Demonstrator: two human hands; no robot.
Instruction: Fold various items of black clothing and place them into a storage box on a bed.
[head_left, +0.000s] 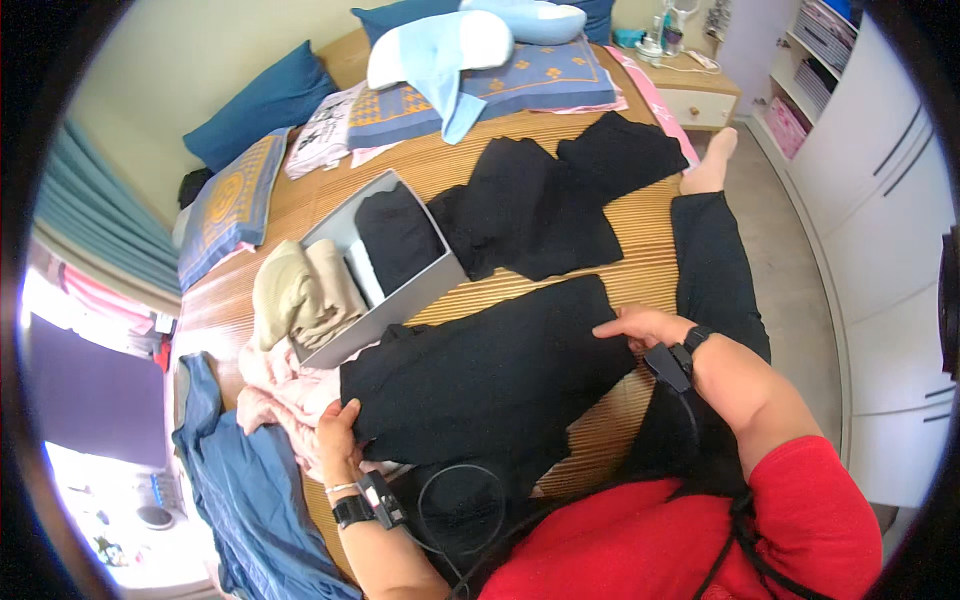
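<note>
A black garment, folded into a wide flat piece, lies on the bed in front of me; its exact kind is unclear. My left hand pinches its near left corner, thumb on top. At the right edge my right hand grips the cloth, one finger stretched over it and the others partly hidden. Just beyond stands a grey storage box holding a rolled black garment and folded beige garments. Another black garment is spread out farther back.
Pink cloth and a blue garment lie at the left. Pillows and a light-blue and white cushion line the bed's head. My outstretched leg rests along the right edge. A nightstand and white wardrobe stand beyond.
</note>
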